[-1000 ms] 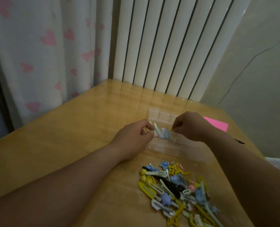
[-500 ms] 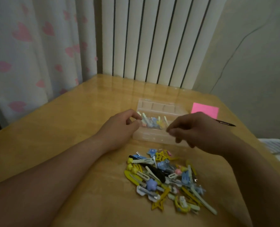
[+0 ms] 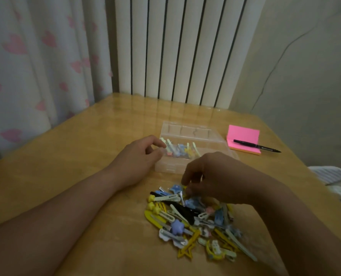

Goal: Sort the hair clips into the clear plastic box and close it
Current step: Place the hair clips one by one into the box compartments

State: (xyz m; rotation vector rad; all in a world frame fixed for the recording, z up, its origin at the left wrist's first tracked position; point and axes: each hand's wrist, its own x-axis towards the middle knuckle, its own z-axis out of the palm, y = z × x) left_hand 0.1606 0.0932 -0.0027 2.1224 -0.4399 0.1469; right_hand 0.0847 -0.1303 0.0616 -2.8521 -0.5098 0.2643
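No text, number or brand can be read anywhere in view. To the right of the clear plastic box (image 3: 169, 167), a black pen (image 3: 255, 146) lies across a pink sticky-note pad (image 3: 243, 134). The pen's barrel carries a small pale mark toward the end farthest from the box, but it is too small and blurred to make out.
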